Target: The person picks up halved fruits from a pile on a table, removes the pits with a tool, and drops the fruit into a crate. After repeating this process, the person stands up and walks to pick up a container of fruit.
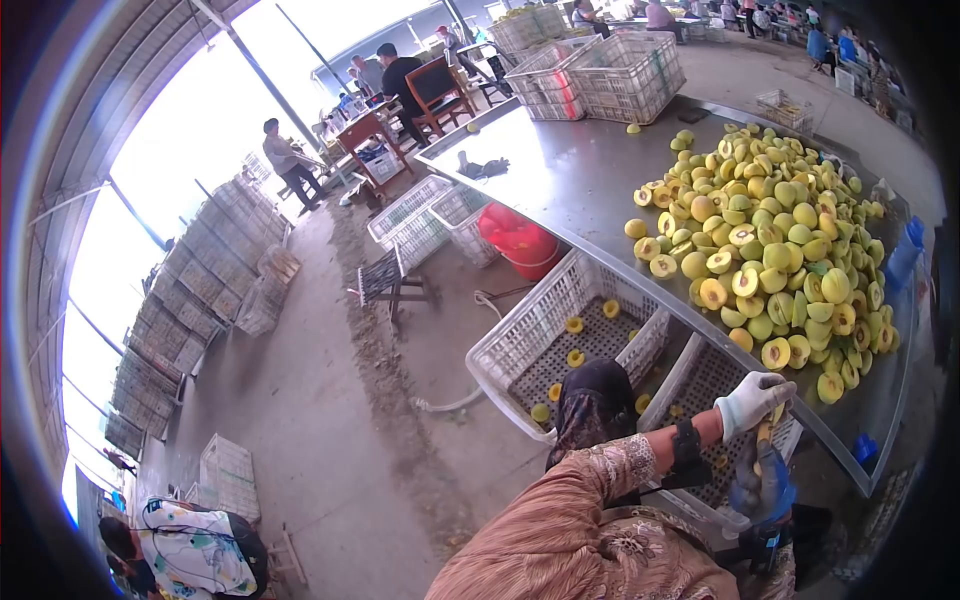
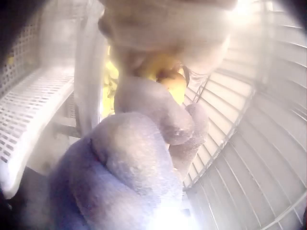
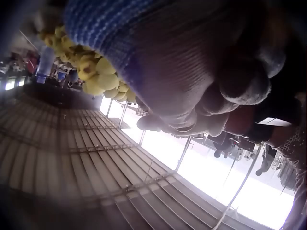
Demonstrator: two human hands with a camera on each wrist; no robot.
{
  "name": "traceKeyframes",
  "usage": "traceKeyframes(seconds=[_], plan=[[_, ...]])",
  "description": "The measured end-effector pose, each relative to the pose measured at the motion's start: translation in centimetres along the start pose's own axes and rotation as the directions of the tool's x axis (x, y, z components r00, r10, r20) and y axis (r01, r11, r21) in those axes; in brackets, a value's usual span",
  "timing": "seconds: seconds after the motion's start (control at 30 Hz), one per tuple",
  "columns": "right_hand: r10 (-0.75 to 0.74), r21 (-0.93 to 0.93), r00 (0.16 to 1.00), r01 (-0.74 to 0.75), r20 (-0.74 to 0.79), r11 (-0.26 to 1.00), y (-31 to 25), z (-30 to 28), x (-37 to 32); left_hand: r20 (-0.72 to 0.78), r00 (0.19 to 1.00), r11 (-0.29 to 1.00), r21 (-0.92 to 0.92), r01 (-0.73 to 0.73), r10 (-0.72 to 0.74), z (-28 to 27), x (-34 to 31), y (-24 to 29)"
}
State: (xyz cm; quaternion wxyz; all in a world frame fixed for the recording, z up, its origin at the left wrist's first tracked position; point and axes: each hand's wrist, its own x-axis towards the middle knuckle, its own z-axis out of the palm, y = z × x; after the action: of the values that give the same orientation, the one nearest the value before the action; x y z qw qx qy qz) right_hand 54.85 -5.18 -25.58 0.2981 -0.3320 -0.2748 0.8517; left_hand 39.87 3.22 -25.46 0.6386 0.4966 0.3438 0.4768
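In a white glove, my left hand (image 1: 755, 402) is curled at the metal table's near edge, above the crates. My right hand (image 1: 762, 490), in a greyish glove with a blue cuff, is close below it. A yellow fruit piece (image 2: 176, 88) is between the two hands in the left wrist view, gripped by curled left fingers (image 2: 153, 108) and pinched from above by the right hand (image 2: 168, 33). In the right wrist view the right hand's fingers (image 3: 244, 86) are curled, and the fruit is hidden. Halved yellow-green fruit (image 1: 770, 250) lies heaped on the table.
Below the table edge is a white crate (image 1: 520, 345) with a few fruit halves. A red bucket (image 1: 520, 242), a folding stool (image 1: 385, 278) and more crates stand to the left. Crates (image 1: 625, 75) sit on the table's far end; a blue object (image 1: 905, 250) is beyond the heap.
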Motion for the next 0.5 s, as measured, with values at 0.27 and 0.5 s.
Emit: traceKeyframes(seconds=[0.27,0.5], plan=[[0.006,0.184,0.983,-0.040,0.183,0.982,1.1,-0.7,0.4,-0.085,0.990,0.957,0.278,-0.083,0.111,0.6,-1.0,0.5],[-0.046,-0.253,0.998,0.037,-0.031,0.967,-0.3,-0.2,0.5,-0.256,0.962,0.978,-0.204,0.036,-0.089,0.9,0.4,-3.0]])
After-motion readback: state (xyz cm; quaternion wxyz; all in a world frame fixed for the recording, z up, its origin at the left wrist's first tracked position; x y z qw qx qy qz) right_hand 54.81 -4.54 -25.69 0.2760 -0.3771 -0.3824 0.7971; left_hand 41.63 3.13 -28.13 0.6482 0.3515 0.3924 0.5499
